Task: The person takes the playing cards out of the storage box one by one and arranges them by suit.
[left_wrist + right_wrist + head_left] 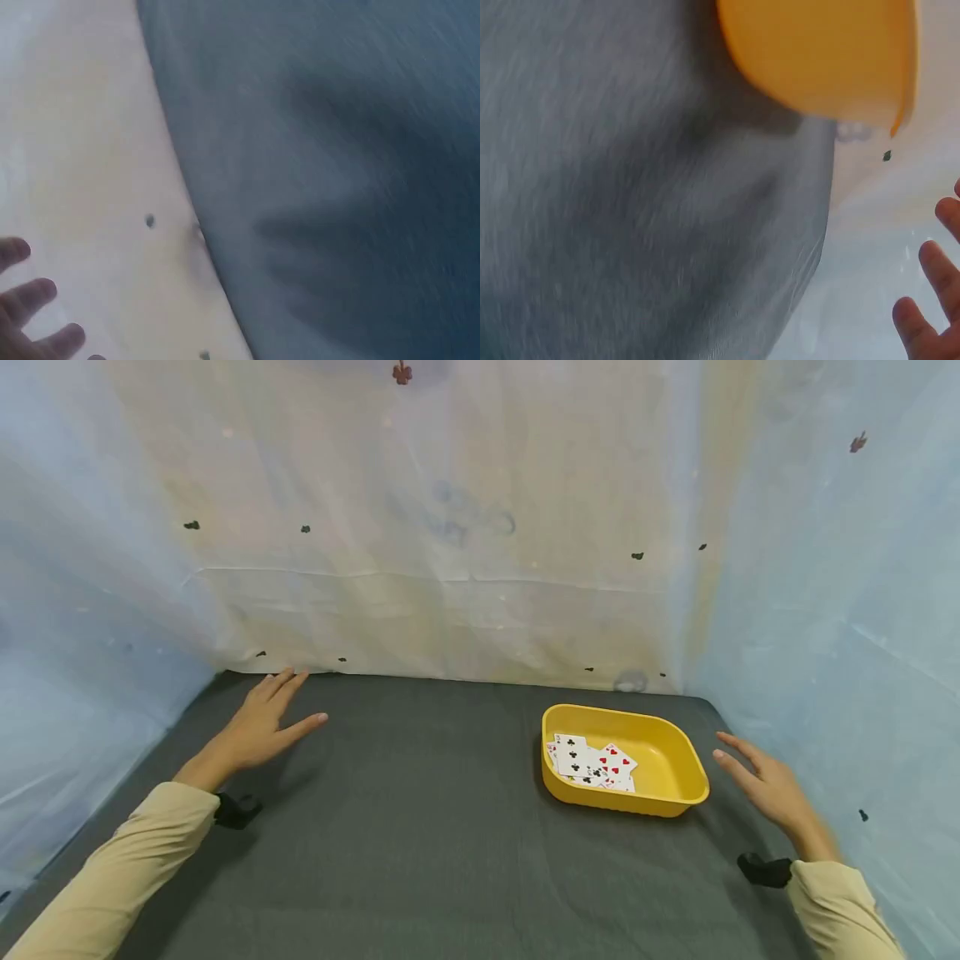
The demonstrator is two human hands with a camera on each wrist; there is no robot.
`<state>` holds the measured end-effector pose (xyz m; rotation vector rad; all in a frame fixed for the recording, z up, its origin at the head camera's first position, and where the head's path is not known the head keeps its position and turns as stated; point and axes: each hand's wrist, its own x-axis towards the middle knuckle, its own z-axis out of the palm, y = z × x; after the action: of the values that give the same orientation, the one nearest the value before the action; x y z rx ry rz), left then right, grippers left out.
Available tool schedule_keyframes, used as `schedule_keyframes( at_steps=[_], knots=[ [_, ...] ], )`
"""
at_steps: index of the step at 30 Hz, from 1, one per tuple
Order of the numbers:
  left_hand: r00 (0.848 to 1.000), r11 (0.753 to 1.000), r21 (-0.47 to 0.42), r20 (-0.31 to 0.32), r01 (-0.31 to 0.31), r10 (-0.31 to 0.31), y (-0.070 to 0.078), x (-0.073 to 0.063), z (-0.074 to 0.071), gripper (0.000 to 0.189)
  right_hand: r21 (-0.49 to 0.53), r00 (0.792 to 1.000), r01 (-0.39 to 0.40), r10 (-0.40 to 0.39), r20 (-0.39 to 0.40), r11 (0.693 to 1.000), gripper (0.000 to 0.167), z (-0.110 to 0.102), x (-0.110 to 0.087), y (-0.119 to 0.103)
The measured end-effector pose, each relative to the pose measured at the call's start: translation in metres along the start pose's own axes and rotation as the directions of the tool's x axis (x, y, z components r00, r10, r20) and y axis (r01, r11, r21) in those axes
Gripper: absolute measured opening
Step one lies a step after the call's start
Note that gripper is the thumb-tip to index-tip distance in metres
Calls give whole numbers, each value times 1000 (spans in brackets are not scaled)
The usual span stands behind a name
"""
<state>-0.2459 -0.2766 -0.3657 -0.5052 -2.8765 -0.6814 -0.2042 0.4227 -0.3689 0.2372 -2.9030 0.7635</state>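
A yellow plastic tub (pixel 667 756) stands at the right of the dark grey table, with several playing cards (pixel 573 758) lying face up and overlapping in its left half. Clubs and hearts show on them. My right hand (pixel 772 789) hovers just right of the tub, apart from it, fingers extended and holding nothing. In the right wrist view, part of the tub (pixel 825 52) shows at the top and my fingertips at the right edge. Far to the left, my left hand (pixel 258 722) is held over the table with fingers spread, nothing in it.
Dark grey cloth covers the table (pixel 420 810). A pale cloth curtain (pixel 450 527) hangs behind it, with bluish cloth along the left and right sides. Each wrist carries a black strap (pixel 238 811).
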Motion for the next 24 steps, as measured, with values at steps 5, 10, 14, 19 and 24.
schedule_keyframes(
  at_steps=[5,10,14,19,24],
  knots=[
    [998,996,-87,-43,34,-38,14,5,4,83,59,995,1,5,-98,998,55,7,-3,-5],
    [991,989,-146,-129,22,-41,31,12,10,76,109,985,-18,36,-167,994,52,15,-1,-11],
    [982,980,-199,-182,11,-48,44,19,17,69,178,978,-36,71,-195,983,52,22,1,-14],
    [972,952,-306,-223,-1,-70,60,28,26,64,238,971,-79,128,-201,968,54,32,3,-18],
    [964,916,-400,-255,-37,-73,75,35,33,55,293,960,-130,194,-201,947,56,39,8,-21]
  ],
)
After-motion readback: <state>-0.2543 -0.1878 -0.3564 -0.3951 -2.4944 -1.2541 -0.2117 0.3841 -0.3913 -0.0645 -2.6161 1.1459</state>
